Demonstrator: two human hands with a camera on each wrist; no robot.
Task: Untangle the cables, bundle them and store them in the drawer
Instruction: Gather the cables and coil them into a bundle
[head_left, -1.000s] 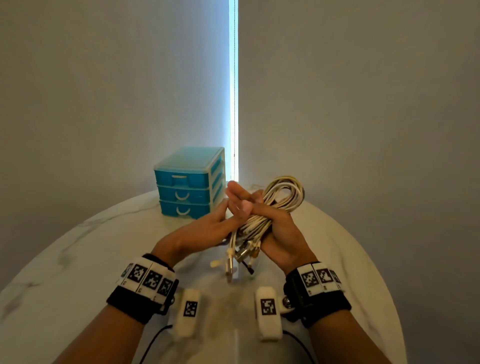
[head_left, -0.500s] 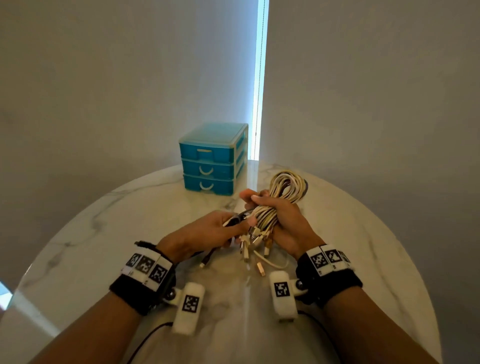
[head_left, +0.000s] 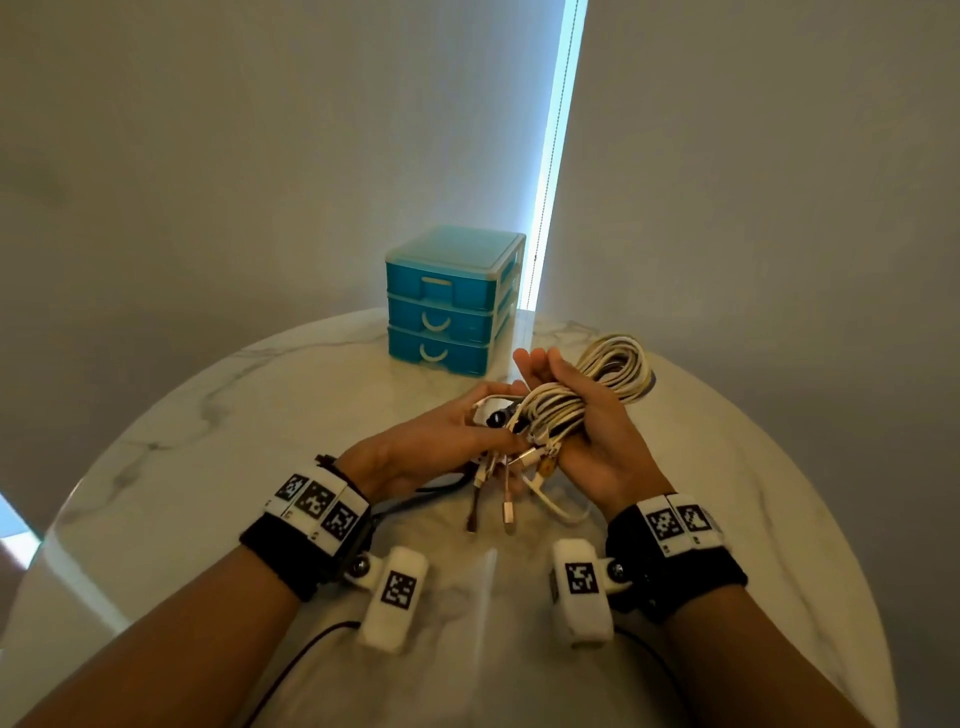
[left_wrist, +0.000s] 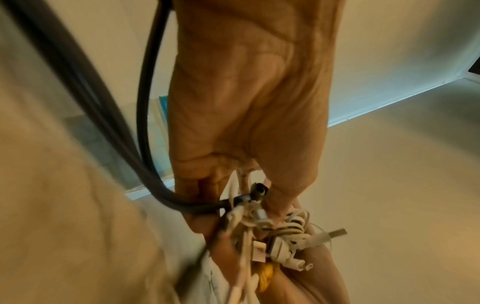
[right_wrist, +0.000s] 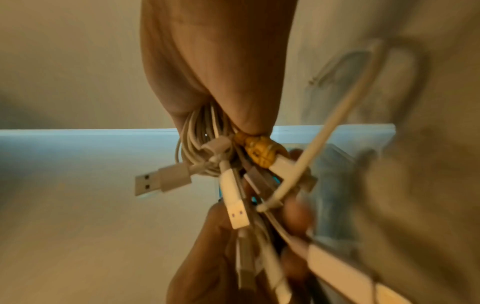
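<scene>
My right hand (head_left: 556, 379) holds a coiled bundle of white cables (head_left: 613, 369) above the table, thumb across the strands and the other fingers straightened upward. A yellow tie (right_wrist: 259, 152) sits at the base of the bundle (right_wrist: 197, 144), beside a white USB plug (right_wrist: 155, 181). My left hand (head_left: 483, 421) pinches the cable ends next to it, thumb (left_wrist: 280, 197) on a black plug (head_left: 498, 418). A black cable (left_wrist: 145, 123) loops back from there past my wrist. Several connectors (head_left: 506, 514) dangle between my hands. The blue three-drawer unit (head_left: 452, 306) stands behind them, all drawers closed.
The round white marble table (head_left: 260, 415) carries only the drawer unit at its far edge. Grey walls close in behind, with a bright vertical gap (head_left: 556, 156) between them. The black cable trails on the table under my left wrist (head_left: 431, 488).
My right-hand fingers have straightened from their curl over the bundle. The left hand has shifted onto the cable ends and the black plug. My view has swung left and down.
</scene>
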